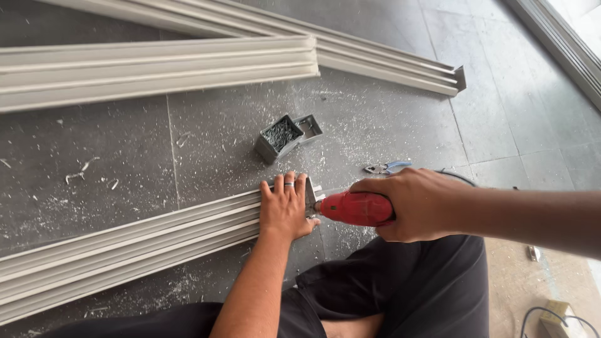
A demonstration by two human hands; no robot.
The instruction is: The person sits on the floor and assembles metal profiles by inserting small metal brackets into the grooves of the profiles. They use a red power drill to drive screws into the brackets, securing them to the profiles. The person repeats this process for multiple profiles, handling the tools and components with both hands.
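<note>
My left hand (285,206), with a ring on one finger, lies flat with spread fingers on the end of a long grey ribbed aluminium profile (125,250) lying on the floor. My right hand (413,203) grips a red power drill (357,208) whose nose points left at the profile's end, just beside my left thumb. The drill's bit is hidden between the tool and the profile.
A small grey box of screws (280,136) stands just beyond the profile's end. Blue-handled pliers (388,167) lie to the right. More profiles (156,66) (382,59) lie across the far floor. Metal shavings cover the dark tiles. My dark trousers (400,288) fill the bottom.
</note>
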